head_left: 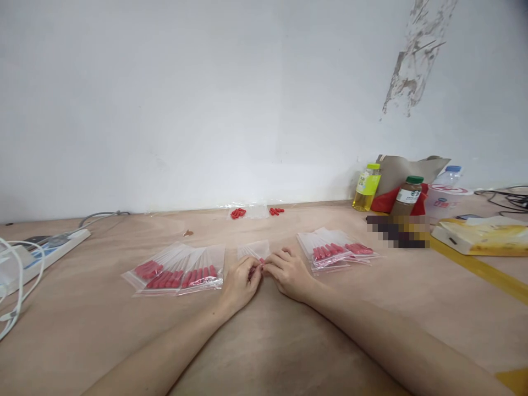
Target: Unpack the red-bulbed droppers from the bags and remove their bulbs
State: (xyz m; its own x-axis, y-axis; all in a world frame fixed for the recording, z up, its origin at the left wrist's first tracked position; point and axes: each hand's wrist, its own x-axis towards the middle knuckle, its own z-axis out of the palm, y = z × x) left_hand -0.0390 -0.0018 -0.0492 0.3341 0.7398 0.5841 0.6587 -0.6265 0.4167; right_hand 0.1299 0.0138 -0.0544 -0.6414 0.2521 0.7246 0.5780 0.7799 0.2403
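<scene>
Pale wall [185, 99] fills the upper half of the frame, with a peeling patch [414, 66] at upper right; below it spreads a wood-toned tabletop [231, 357]. Much of the bagging looks done: one fan of filled bags [177, 273] lies left of centre and another stack of filled bags [330, 250] right of centre, red pieces showing through each. Between them, at centre, the middle bag [252, 249] looks unfinished, with some red inside; whether its seal is closed cannot be told. The left hand [241, 280] and right hand [291, 274] meet at its near edge, thumbs and fingertips nearly together, apparently pinching it, though the exact grip is partly hidden. Two clusters of red pieces [238, 213] by the wall seem left over. A power strip [61, 247] sits at the left edge, bottles [367, 190] and a tissue pack [480, 236] at right.
</scene>
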